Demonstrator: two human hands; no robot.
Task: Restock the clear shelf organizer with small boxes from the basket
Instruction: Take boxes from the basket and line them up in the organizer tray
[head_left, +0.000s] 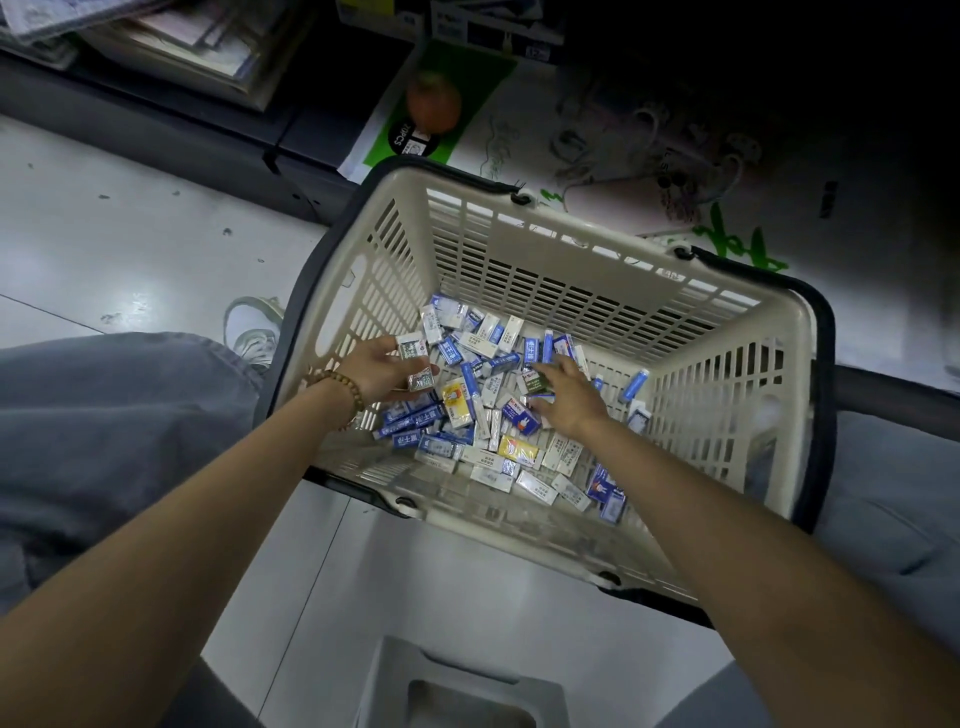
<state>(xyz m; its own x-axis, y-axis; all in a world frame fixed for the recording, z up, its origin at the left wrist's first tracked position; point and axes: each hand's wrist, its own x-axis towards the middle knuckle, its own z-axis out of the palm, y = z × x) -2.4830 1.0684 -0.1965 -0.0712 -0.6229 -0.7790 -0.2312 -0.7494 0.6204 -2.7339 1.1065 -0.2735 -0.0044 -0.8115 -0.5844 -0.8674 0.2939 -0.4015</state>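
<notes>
**Both hands down in the basket of small boxes**

Nearest the camera, a grey plastic stool (457, 686) is standing on the pale floor (119, 244) between the person's knees, which are showing in grey trousers (104, 415) on either side. Both bare forearms are reaching forward from there into the basket (519, 244), a cream slatted one with dark handles folded down along its rim, sitting on the floor.

The left hand (382, 371), with a wooden bead bracelet (343, 389) round its wrist, is hovering by the basket's left wall. Its grip is clamped on a few white boxes (415, 361), the fingers curling round them.

The right hand (566, 397) is lying over the middle of the pile with its fingers stretching forward and touching a dark green box (537, 384). Whether its grip is closing on that box cannot be told.

The small boxes (488, 441) are lying loose and jumbled across the basket's bottom, mostly blue-and-white, with a couple of yellow ones among them.

Beyond the left knee a white shoe (254, 327) is peeking out beside the basket. Farther off, a green pack (441, 98) with an orange picture is leaning in the shadow, and stacked paper goods (197, 47) are resting on a low dark shelf at upper left.
</notes>
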